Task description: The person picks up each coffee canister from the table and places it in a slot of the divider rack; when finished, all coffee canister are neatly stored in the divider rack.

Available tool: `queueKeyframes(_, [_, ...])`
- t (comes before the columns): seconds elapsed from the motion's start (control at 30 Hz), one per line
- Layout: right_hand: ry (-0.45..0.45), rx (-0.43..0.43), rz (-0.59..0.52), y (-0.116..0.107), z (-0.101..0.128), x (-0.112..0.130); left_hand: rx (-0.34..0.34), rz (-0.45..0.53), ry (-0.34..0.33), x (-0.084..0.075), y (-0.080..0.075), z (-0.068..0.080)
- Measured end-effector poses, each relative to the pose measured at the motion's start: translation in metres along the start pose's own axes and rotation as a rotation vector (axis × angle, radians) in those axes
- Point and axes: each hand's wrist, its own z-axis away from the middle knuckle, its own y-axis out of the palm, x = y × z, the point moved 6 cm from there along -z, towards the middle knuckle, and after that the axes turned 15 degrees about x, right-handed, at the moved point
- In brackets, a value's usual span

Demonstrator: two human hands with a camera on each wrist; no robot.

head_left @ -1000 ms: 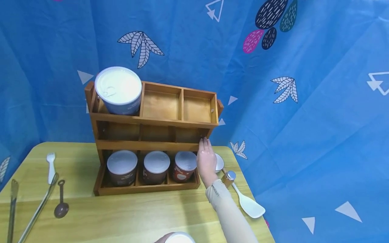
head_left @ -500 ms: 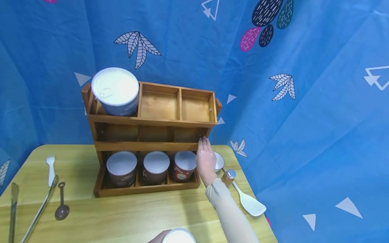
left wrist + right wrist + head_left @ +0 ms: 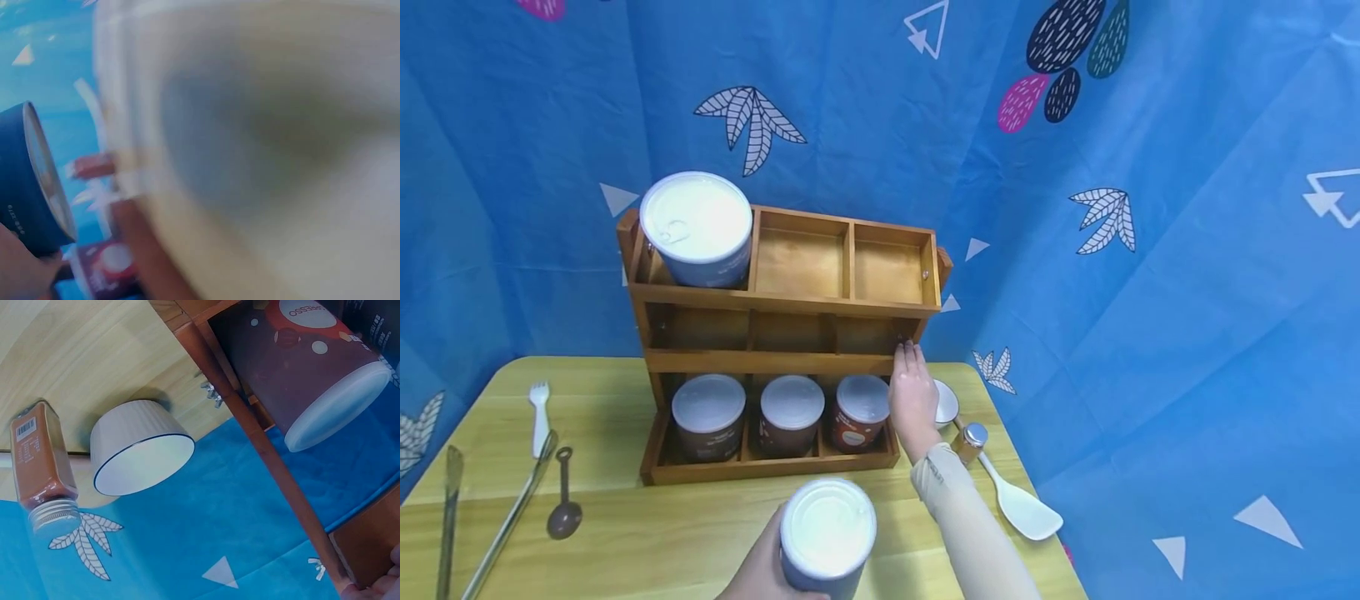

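Observation:
A three-tier wooden rack [image 3: 775, 361] stands on the yellow table. A large white-lidded can [image 3: 696, 225] sits in its top left compartment, and three brown cans [image 3: 790, 410] fill the bottom tier. My right hand [image 3: 912, 393] lies flat with straight fingers against the rack's right side; the fingertips [image 3: 375, 589] show by the wooden edge in the right wrist view. My left hand [image 3: 760, 568] grips a dark blue can with a white lid [image 3: 827, 533] above the table's front edge. In the blurred left wrist view, that can [image 3: 31, 181] appears at the left.
A white bowl [image 3: 945, 402], a spice jar [image 3: 971, 442] and a white spatula [image 3: 1021, 507] lie right of the rack. On the table's left lie a white fork [image 3: 539, 408], metal tongs [image 3: 505, 518] and a brown spoon [image 3: 563, 504]. Blue patterned cloth hangs behind.
My left hand has lifted the white-lidded can up and forward into view, toward the rack. My right hand has stayed on the rack's side.

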Motion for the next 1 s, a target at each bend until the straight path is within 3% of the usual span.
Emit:
queueKeyframes(0.1, [-0.007, -0.009, 0.005, 0.000, 0.000, 0.001, -0.073, -0.082, 0.041, -0.014, -0.007, -0.001])
queueKeyframes(0.23, [-0.011, 0.001, 0.005, 0.000, 0.000, 0.001, -0.211, -0.233, 0.129, -0.051, -0.025, -0.007])
queueKeyframes(0.53, [0.003, 0.013, -0.007, 0.000, 0.000, -0.001, -0.279, -0.428, 0.331, -0.153, -0.061, -0.024])
queueKeyframes(0.77, [0.000, 0.022, -0.013, -0.003, 0.000, -0.003, -0.318, -0.524, 0.492, -0.234, -0.075, -0.047])
queueKeyframes(0.9, [0.003, 0.006, 0.011, -0.002, 0.000, -0.003, -0.366, -0.567, 0.572, -0.266, -0.083, -0.066])
queueKeyframes(1.0, [-0.010, -0.001, 0.030, 0.000, 0.001, 0.000, -0.431, -0.602, 0.581, -0.280, -0.093, -0.079])
